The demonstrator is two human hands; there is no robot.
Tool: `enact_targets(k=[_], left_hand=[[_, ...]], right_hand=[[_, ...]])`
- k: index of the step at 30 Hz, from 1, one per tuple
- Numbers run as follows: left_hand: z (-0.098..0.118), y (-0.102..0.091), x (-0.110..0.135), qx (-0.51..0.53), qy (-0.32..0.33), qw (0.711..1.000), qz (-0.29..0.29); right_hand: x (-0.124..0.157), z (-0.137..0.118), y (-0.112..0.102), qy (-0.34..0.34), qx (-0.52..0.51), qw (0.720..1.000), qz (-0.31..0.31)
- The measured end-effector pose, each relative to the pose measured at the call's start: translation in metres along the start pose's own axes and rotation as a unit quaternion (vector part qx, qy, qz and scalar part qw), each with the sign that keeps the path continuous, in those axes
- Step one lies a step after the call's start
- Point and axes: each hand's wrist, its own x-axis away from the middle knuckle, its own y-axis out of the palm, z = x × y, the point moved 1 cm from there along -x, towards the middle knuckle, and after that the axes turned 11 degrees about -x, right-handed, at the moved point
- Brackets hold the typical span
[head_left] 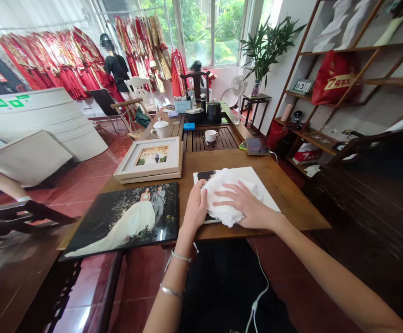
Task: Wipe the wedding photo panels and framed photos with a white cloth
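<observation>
My right hand lies flat, fingers stretched out, on a white fluffy cloth that covers part of a white-bordered photo panel on the wooden table. My left hand rests at the cloth's left edge, fingers together and pressed down on the panel and cloth. A large dark wedding photo print lies to the left, overhanging the table's near edge. Behind it sits a stack of white-framed pictures.
A tea tray with a white cup, a white teapot and a black kettle stands further back. A phone lies near the tray. Wooden shelves line the right wall. Red garments hang at the back left, with a person beside them.
</observation>
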Motion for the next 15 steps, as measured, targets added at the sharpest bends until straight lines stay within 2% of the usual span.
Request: enact_targets(k=[4, 8, 12, 15], left_hand=[[-0.002, 0.001, 0.000, -0.007, -0.008, 1.000, 0.006], [-0.004, 0.003, 0.000, -0.035, 0.012, 0.999, 0.002], [-0.004, 0.002, 0.000, -0.051, 0.018, 0.999, -0.004], [-0.005, 0.002, 0.000, -0.056, 0.017, 0.998, -0.006]], right_hand=[[0.032, -0.004, -0.005, -0.036, -0.051, 0.998, -0.009], [0.067, 0.011, -0.012, -0.012, -0.106, 0.994, -0.001], [0.088, 0.044, -0.018, 0.056, -0.127, 0.988, 0.070], [0.082, 0.071, -0.019, 0.105, -0.109, 0.978, 0.143]])
